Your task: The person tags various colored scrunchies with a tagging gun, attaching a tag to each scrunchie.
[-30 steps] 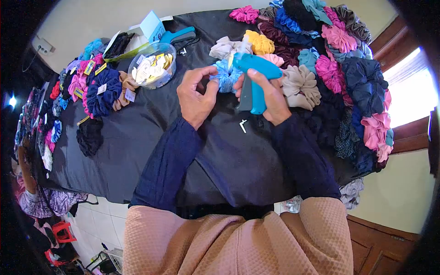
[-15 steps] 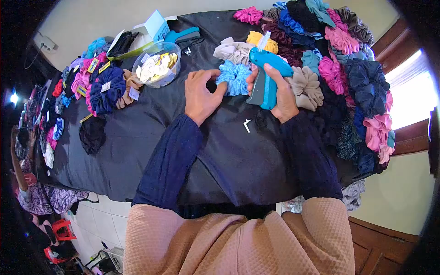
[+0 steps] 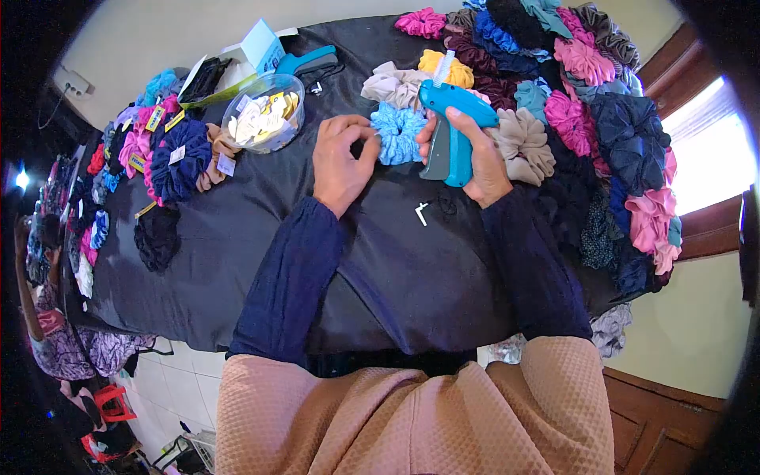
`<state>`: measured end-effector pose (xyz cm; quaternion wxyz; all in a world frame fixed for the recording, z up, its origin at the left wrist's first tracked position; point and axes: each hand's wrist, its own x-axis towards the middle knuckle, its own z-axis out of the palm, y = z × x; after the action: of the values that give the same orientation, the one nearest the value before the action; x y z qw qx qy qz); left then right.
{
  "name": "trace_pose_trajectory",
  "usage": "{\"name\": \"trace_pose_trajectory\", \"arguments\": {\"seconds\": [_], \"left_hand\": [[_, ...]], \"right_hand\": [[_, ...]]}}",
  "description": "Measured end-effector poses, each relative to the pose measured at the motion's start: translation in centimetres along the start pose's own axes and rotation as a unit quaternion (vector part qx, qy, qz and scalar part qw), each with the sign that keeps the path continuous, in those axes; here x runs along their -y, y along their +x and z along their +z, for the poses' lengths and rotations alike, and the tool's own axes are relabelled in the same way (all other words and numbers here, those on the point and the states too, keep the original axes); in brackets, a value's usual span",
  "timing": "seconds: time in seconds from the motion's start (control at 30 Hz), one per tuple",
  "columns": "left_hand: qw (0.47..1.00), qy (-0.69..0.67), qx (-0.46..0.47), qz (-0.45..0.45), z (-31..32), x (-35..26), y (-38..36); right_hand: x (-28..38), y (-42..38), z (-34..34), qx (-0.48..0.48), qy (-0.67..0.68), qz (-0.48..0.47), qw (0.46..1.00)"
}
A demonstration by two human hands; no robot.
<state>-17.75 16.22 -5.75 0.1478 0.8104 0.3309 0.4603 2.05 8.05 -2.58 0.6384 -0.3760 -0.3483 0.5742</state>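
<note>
My right hand (image 3: 484,162) is wrapped round a teal tagging gun (image 3: 457,142), its clear upper part pointing up. A light blue scrunchie (image 3: 398,133) lies between my hands, close to the fingertips of both. My left hand (image 3: 345,162) is curled at the scrunchie's left edge, thumb and index finger bent toward each other; whether something small is between them is too small to tell. Behind the blue scrunchie are a pale grey one (image 3: 392,85) and a yellow one (image 3: 447,69). A beige scrunchie (image 3: 524,146) lies right of the gun.
A clear tub of tags (image 3: 264,115), an open box (image 3: 257,49) and another teal tool (image 3: 309,59) stand at the back left. Tagged scrunchies (image 3: 182,158) are heaped left, many more (image 3: 633,142) right. A white plastic piece (image 3: 421,212) lies on the black cloth (image 3: 396,269). Another person (image 3: 36,309) is far left.
My left hand has drawn slightly left, its thumb coming off the light blue scrunchie. The view has shifted a little, and my right hand still holds the tagging gun.
</note>
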Motion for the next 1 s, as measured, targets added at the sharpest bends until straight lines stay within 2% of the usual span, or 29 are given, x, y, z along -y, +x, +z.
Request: {"name": "trace_pose_trajectory", "arguments": {"seconds": [0.03, 0.1, 0.23, 0.3, 0.5, 0.7, 1.0], "left_hand": [[1.0, 0.0, 0.0, 0.0, -0.1, 0.0, 0.1], [0.996, -0.055, -0.056, -0.041, -0.2, 0.1, 0.2], [0.988, -0.087, -0.087, -0.09, -0.3, 0.1, 0.3], [0.986, -0.08, -0.128, -0.073, -0.3, -0.1, 0.3], [0.982, -0.067, -0.175, -0.013, -0.7, -0.9, 0.4], [0.983, -0.058, -0.174, 0.02, -0.7, -1.5, 0.4], [0.983, -0.059, -0.172, 0.015, -0.7, -1.7, 0.3]], "right_hand": [[0.0, 0.0, -0.1, 0.01, -0.008, 0.007, 1.0], [0.1, -0.1, 0.0, 0.013, -0.015, 0.007, 1.0], [0.4, -0.6, 0.8, 0.038, -0.053, 0.012, 0.998], [0.4, -0.7, 1.0, 0.047, -0.071, 0.013, 0.996], [0.3, -1.2, 2.3, 0.038, -0.114, 0.019, 0.993], [0.0, -1.3, 2.5, 0.032, -0.128, 0.014, 0.991], [-0.5, -1.1, 2.5, 0.04, -0.143, -0.029, 0.988]]}}
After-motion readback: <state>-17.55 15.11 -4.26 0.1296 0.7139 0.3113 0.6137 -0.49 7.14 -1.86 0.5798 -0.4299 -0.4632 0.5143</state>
